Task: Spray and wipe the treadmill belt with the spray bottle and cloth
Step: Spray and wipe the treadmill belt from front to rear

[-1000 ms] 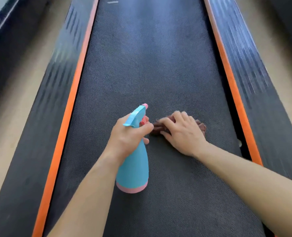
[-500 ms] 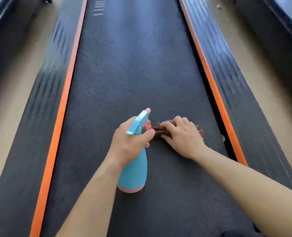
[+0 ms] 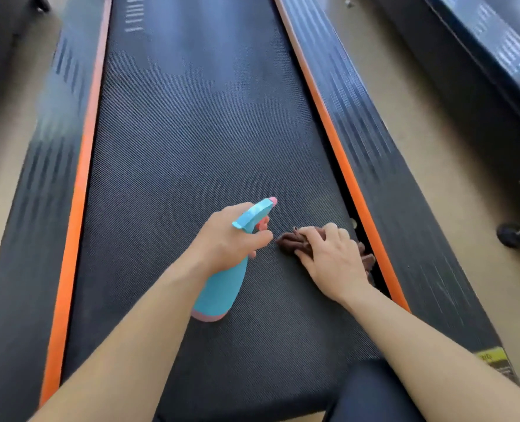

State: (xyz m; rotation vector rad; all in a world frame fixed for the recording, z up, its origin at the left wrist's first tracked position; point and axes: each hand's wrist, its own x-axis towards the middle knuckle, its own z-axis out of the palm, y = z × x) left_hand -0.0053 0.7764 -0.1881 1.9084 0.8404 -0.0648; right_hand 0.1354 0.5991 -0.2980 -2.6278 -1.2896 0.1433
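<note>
The dark textured treadmill belt runs away from me between two orange strips. My left hand grips the neck of a light blue spray bottle with a pink base and pink nozzle tip; the nozzle points forward along the belt. To its right, my right hand presses a crumpled brown cloth onto the belt, close to the right orange strip. Most of the cloth is hidden under the hand.
Black ribbed side rails flank the belt, with the left orange strip on the other side. Beige floor lies beyond both rails. Another dark machine stands at the right. My dark-clad knee shows at the bottom.
My right hand has slid the cloth to the right, from beside the bottle to the belt's right edge. The bottle stays held in about the same spot. The view has shifted.
</note>
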